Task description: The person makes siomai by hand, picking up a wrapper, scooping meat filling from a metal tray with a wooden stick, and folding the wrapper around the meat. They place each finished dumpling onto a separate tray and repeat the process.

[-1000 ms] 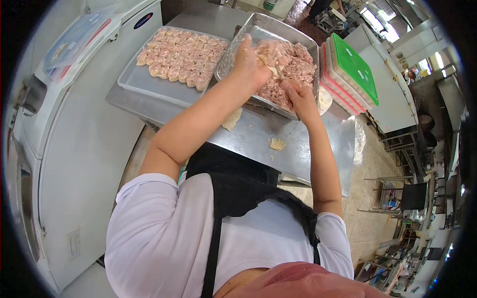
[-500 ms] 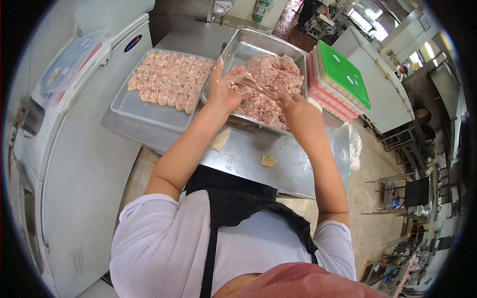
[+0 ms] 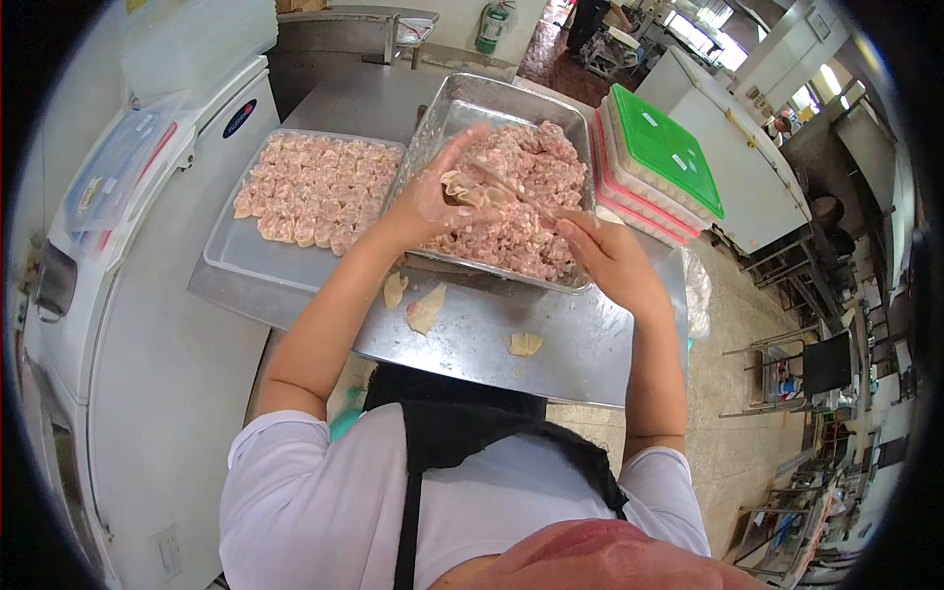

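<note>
Fingers of the left hand [image 3: 431,205] cup a pale filled dumpling wrapper [image 3: 460,187], and those of the right hand [image 3: 605,254] pinch what seems a thin stick [image 3: 516,192]. Both are above the grey steel worktop [image 3: 590,354] and its shiny rectangular metal tray [image 3: 482,90] of pink minced meat [image 3: 531,241].

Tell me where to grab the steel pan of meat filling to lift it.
The steel pan shows no handles and is wide, shallow-walled and piled with filling. It is probably best taken by its out-turned rim, one hand on each of two opposite sides, with the fingers coming in under the lip from outside.
</note>
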### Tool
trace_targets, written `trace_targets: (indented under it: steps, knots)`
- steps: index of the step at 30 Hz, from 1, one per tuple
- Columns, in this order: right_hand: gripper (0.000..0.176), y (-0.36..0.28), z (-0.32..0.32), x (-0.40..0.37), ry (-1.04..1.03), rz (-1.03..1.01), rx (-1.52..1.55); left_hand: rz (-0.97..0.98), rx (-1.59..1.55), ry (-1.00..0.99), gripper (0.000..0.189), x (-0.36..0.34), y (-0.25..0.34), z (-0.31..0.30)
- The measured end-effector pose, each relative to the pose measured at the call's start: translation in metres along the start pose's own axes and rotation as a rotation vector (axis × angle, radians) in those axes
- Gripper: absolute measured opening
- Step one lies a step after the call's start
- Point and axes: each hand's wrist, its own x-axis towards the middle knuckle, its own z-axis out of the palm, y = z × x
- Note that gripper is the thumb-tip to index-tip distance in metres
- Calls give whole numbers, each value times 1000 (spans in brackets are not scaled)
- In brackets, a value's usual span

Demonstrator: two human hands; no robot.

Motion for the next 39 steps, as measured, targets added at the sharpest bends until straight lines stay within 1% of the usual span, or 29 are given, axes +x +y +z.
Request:
trace_targets:
  steps: [1,2,3,4,5,6,8,9,10,12,13,14,15,16,17,19,23,25,26,27,29,30,31,32,33,35,37,38,39]
  knots:
    - [21,-3,-1,-1,3,-1,-2,175,292,10,74,3,0,-1]
    - [20,-5,-2,-3,68,-155,-138,178,291,9,74,5,-3,-2]
    - [18,-6,-2,-4,132,-308,-275,-69,62,-67,63,5,-9,-3]
    - [18,-7,3,-4,134,-308,-277,-315,-167,-142,52,6,-16,-3]
    - [18,-8,14,-1,280,-303,-353,-313,-168,-142,52,8,-23,1]
    - [18,-4,22,0,425,-295,-428,-397,-302,-78,47,10,-32,6]
    - [20,71,43,21,406,-274,-486,-485,-436,-27,43,8,-41,11]
    - [22,98,44,26,388,-262,-547,-497,-347,-112,51,8,-44,9]
    - [22,107,34,19,394,-263,-548,-506,-258,-191,61,9,-41,6]
    - [28,109,19,4,220,-22,-606,-513,-167,-227,62,6,-22,1]
    - [28,104,16,1,219,-22,-607,-528,-86,-260,63,3,-14,1]
    - [30,99,10,-7,226,71,-314,-533,-90,-263,63,1,-14,4]
    - [32,82,2,-15,231,162,-20,-212,69,-115,61,1,-14,9]
    - [34,55,-5,-22,117,282,74,116,228,36,58,3,-13,12]
    - [34,45,-2,-27,117,281,75,116,228,35,58,6,-3,11]
    - [32,33,8,-32,166,-26,15,5,124,-242,53,14,23,8]
    - [30,55,28,-17,23,105,14,-55,171,-359,51,22,9,14]
    - [27,53,16,-13,258,-293,-341,-23,318,-336,50,18,-10,21]
    - [24,42,11,-18,284,-165,-571,-26,322,-333,50,14,-19,23]
    - [24,39,19,-18,284,-171,-568,-113,239,-292,49,9,-31,24]
    - [22,40,40,-16,499,-378,-499,-204,154,-247,47,11,-39,19]
    - [23,66,52,-8,362,-266,-546,-214,187,-316,47,13,-43,17]
    - [23,91,54,-5,357,-254,-541,-224,218,-393,47,11,-45,18]
    - [24,117,47,-4,239,-143,-671,-230,212,-395,47,5,-43,19]
    - [25,129,40,0,120,-43,-801,-262,139,-303,45,0,-36,16]
    - [27,107,24,-7,127,-7,-761,-290,72,-214,44,-3,-12,2]
    - [28,91,16,-16,272,29,-424,-456,-151,-288,39,-5,20,-9]
    - [27,80,14,-20,335,-70,-229,-456,-152,-288,39,-4,16,-9]
    - [27,68,20,-20,334,-71,-229,-158,2,-226,39,-4,9,-10]
